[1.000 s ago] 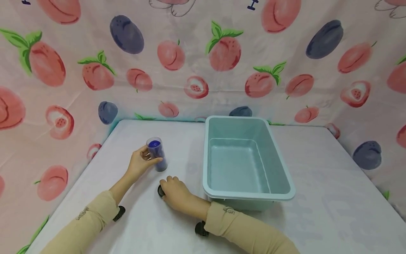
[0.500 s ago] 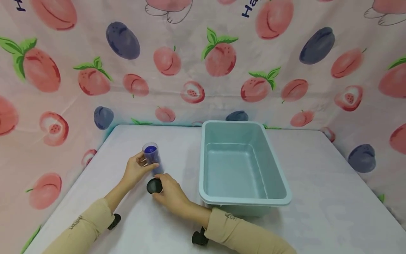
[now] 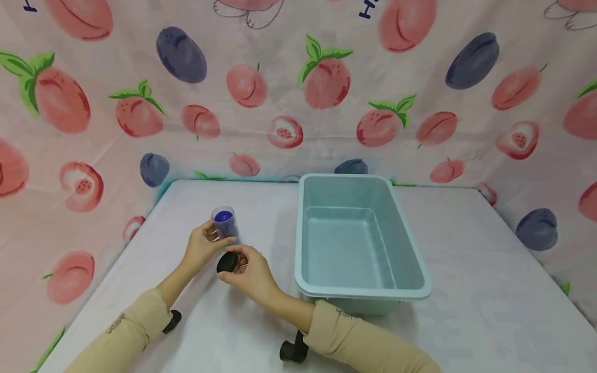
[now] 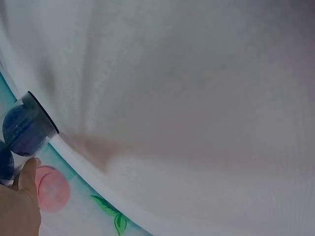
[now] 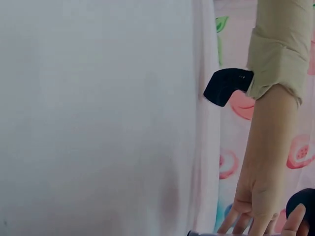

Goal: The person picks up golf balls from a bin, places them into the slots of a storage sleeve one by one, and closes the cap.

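Observation:
A clear cylindrical tube (image 3: pixel 226 224) with blue balls (image 4: pixel 24 130) inside stands upright in the head view, its top uncovered. My left hand (image 3: pixel 201 248) grips it from the left side, thumb across the front. In the left wrist view the thumb (image 4: pixel 30 179) lies along the tube's wall. Just in front of the tube, my right hand (image 3: pixel 255 272) pinches a round black lid (image 3: pixel 227 262) by its edge, tilted, between thumb and fingers. The right wrist view catches part of that lid (image 5: pixel 301 200) at its lower right, beside the left hand (image 5: pixel 256 206).
A pale green plastic tub (image 3: pixel 364 293) stands right of both hands, with nothing in it. White cloth covers the table (image 3: pixel 480 269), and a fruit-print curtain (image 3: pixel 326 124) hangs behind. Black wrist cameras (image 3: pixel 294 349) sit below the sleeves.
My right hand has brought the lid left and closer to the tube, turning it from flat-facing to tilted. The left hand keeps its grip on the tube. The head view has shifted slightly.

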`<state>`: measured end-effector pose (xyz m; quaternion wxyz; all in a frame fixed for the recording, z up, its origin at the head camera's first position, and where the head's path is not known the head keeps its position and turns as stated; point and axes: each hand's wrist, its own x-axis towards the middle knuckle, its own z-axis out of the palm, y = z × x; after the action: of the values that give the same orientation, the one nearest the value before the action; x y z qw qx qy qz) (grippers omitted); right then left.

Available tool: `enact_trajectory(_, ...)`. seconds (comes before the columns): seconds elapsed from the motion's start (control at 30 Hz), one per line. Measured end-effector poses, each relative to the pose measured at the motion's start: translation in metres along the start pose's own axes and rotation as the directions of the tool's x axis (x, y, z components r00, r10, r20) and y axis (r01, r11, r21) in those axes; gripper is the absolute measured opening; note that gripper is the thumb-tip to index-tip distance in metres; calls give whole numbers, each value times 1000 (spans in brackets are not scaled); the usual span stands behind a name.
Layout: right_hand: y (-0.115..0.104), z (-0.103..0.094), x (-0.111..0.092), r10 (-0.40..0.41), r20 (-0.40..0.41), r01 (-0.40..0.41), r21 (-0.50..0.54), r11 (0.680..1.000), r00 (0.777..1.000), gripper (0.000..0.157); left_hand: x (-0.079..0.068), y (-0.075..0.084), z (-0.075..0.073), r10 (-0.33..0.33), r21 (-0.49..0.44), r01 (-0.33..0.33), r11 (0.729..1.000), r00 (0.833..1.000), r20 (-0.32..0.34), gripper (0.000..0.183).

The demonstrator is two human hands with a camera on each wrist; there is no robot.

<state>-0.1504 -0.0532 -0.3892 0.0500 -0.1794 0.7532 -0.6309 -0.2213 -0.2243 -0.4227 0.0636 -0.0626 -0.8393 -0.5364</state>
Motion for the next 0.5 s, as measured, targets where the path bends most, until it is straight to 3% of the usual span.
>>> enact_trajectory(0.1,-4,0,0,24,-18,-22,82,996,1000,48,0,2,0,0,-6,0,1000,1000,1,56)
enact_trajectory(0.5,-25,-2,-10,-19,-6,19,184,983,1000,48,0,5,-1,-16,-48,16,999,1000,12,56)
